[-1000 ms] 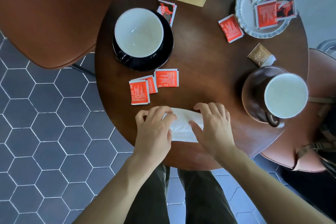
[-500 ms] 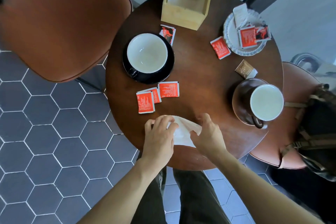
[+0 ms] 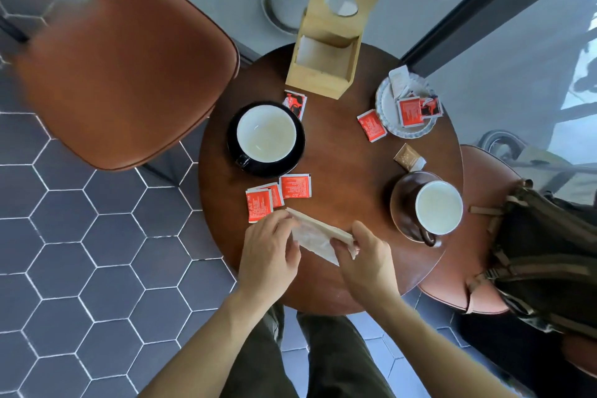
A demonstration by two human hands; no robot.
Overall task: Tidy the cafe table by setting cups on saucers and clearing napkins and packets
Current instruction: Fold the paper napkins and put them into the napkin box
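Head view: folded napkin (image 3: 315,237) is pinched at both ends by left hand (image 3: 269,255) and right hand (image 3: 366,260), lifted over table (image 3: 349,152) near edge. Judged light, limp; best held by folded edge.

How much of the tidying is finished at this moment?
Done: both cups sit on saucers, the black cup and the brown cup. In hand: left hand and right hand hold the white napkin. Left: red packets and a brown packet lie on the table.
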